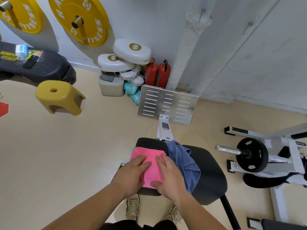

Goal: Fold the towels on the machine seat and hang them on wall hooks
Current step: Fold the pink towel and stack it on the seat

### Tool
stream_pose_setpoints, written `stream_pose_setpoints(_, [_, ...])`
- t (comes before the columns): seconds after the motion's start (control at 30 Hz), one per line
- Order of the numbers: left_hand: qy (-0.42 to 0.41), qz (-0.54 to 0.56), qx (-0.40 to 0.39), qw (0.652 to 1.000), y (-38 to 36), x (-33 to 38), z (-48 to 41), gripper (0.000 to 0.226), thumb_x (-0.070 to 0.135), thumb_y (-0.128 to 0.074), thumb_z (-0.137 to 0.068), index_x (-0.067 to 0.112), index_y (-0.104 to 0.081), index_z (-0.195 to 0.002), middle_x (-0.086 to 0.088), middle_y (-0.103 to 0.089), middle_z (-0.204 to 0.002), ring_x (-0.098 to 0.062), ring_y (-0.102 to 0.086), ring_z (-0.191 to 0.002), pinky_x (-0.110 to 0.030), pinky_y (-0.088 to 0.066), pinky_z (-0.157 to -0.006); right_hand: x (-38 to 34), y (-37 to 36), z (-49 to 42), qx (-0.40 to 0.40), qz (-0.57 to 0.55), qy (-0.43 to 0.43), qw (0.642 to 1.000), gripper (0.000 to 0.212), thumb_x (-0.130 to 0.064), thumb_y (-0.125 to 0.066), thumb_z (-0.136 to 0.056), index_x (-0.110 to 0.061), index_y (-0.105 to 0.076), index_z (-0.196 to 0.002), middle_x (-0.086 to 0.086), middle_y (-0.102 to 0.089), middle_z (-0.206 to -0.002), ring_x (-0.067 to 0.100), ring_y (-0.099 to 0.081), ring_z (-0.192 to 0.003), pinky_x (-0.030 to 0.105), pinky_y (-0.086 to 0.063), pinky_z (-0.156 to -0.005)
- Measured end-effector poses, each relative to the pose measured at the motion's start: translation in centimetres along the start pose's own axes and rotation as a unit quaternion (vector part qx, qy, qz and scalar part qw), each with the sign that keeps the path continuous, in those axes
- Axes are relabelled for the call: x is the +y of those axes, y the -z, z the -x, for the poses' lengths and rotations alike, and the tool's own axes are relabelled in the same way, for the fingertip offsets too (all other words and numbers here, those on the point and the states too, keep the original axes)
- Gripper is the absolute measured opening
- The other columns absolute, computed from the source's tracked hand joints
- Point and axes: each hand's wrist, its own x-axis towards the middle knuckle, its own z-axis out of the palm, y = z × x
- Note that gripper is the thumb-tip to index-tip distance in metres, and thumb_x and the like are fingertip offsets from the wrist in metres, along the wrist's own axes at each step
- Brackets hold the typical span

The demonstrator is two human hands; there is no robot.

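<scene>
Work surface: black seat (211, 171) of the machine, directly below the camera; its left and near edges drop to open beige floor (83, 146); the right side of the seat is bare padding.

Pink towel (152, 165): folded into a flat rectangle on the left part of the seat; its left edge runs at or slightly past the seat's left edge; its near edge lies just short of the seat's near edge.

Left hand (132, 173): flat on the left half of the pink towel, fingers extended, pressing down; grip released, nothing grasped.

Right hand (169, 176): flat on the right half of the pink towel, fingers extended, thumb along the near edge; grip released, nothing grasped.

Blue towel (184, 158): unfolded and crumpled, touching the right edge of the pink towel, draped across the middle of the seat.

Wall hooks: first hook (203, 10) carries a white cloth (197, 19); second hook (249, 24), to its right, is bare; both are on the wall beyond the metal footplate (167, 103).

Clearance: wide floor to the left as far as the yellow stool (58, 97); to the right, a frame with a black weight plate (251, 155) stands near the seat.

Containers: a pale plastic box (111, 86) stands against the wall beside two red fire extinguishers (151, 72); a grey cloth (107, 77) lies on its top and white pads (131, 52) are stacked above it; its contents cannot be determined.
</scene>
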Motion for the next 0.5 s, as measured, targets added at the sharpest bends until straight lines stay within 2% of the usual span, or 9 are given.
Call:
stream_pose_setpoints(0.07, [-0.016,-0.046,0.008,0.999,-0.2,0.2,-0.2,0.069,0.038,-0.085,-0.053,0.027,-0.070,-0.120,0.000,-0.071,-0.123,-0.020,-0.074,-0.104,-0.027,-0.062,-0.068,0.3,1.0,0.1,-0.008,-0.056,-0.010,0.998,0.093,-0.058,-0.070,-0.080,-0.032,-0.028,-0.159,-0.012,-0.021,-0.167,0.013,-0.020,-0.154,0.037,-0.026,-0.125])
stream_pose_setpoints(0.1, [-0.021,-0.046,0.015,0.999,0.1,0.7,-0.3,0.059,0.038,-0.082,-0.057,0.026,-0.072,-0.114,0.000,-0.072,-0.115,-0.021,-0.074,-0.097,-0.028,-0.062,-0.064,0.6,1.7,0.3,0.005,-0.099,-0.018,0.995,0.080,-0.057,-0.067,-0.084,-0.032,-0.039,-0.154,-0.014,-0.032,-0.163,0.009,-0.029,-0.150,0.036,-0.032,-0.122])
stream_pose_setpoints(0.17, [-0.035,-0.025,0.050,0.998,0.9,2.1,-0.7,0.038,0.032,-0.071,-0.067,0.022,-0.073,-0.104,-0.001,-0.071,-0.108,-0.024,-0.072,-0.093,-0.031,-0.061,-0.066,2.1,3.0,1.0,0.086,-0.131,-0.049,0.986,0.046,-0.051,-0.059,-0.094,-0.033,-0.058,-0.137,-0.015,-0.055,-0.142,0.003,-0.051,-0.128,0.028,-0.047,-0.106])
stream_pose_setpoints(0.23, [-0.050,-0.023,0.103,0.993,1.6,3.8,-0.9,0.030,0.026,-0.071,-0.068,0.021,-0.074,-0.098,0.002,-0.071,-0.104,-0.021,-0.070,-0.090,-0.028,-0.057,-0.065,4.6,3.9,1.4,0.134,-0.090,-0.121,0.979,0.030,-0.041,-0.056,-0.099,-0.031,-0.061,-0.126,-0.010,-0.062,-0.124,0.006,-0.060,-0.106,0.023,-0.053,-0.087])
stream_pose_setpoints(0.3, [-0.048,-0.018,0.137,0.989,2.1,5.3,-1.0,0.030,0.021,-0.077,-0.066,0.024,-0.073,-0.095,0.006,-0.069,-0.101,-0.017,-0.067,-0.087,-0.021,-0.050,-0.062,7.4,4.1,1.5,0.109,-0.066,-0.182,0.975,0.026,-0.031,-0.054,-0.097,-0.029,-0.061,-0.123,-0.005,-0.059,-0.117,0.011,-0.060,-0.095,0.028,-0.057,-0.077])
stream_pose_setpoints(0.37, [-0.034,-0.003,0.147,0.989,1.9,6.4,-0.9,0.025,0.021,-0.074,-0.069,0.026,-0.071,-0.093,0.009,-0.067,-0.098,-0.015,-0.064,-0.085,-0.017,-0.041,-0.062,9.6,3.6,1.5,0.057,-0.047,-0.202,0.977,0.020,-0.032,-0.054,-0.095,-0.031,-0.061,-0.114,-0.005,-0.057,-0.111,0.012,-0.059,-0.090,0.030,-0.058,-0.075])
stream_pose_setpoints(0.43, [-0.028,0.010,0.144,0.989,1.5,7.1,-0.4,0.020,0.023,-0.064,-0.076,0.027,-0.070,-0.095,0.011,-0.066,-0.099,-0.015,-0.063,-0.087,-0.018,-0.044,-0.064,11.0,2.9,1.8,0.039,-0.039,-0.202,0.978,0.022,-0.037,-0.057,-0.096,-0.033,-0.060,-0.118,-0.007,-0.056,-0.109,0.011,-0.058,-0.092,0.024,-0.054,-0.073])
stream_pose_setpoints(0.5, [-0.027,0.022,0.146,0.989,1.2,7.6,0.2,0.022,0.026,-0.053,-0.080,0.027,-0.068,-0.096,0.012,-0.065,-0.101,-0.014,-0.061,-0.089,-0.021,-0.050,-0.067,11.7,2.7,1.9,0.064,-0.042,-0.187,0.979,0.022,-0.037,-0.060,-0.097,-0.033,-0.064,-0.118,-0.007,-0.057,-0.107,0.010,-0.058,-0.092,0.021,-0.050,-0.071])
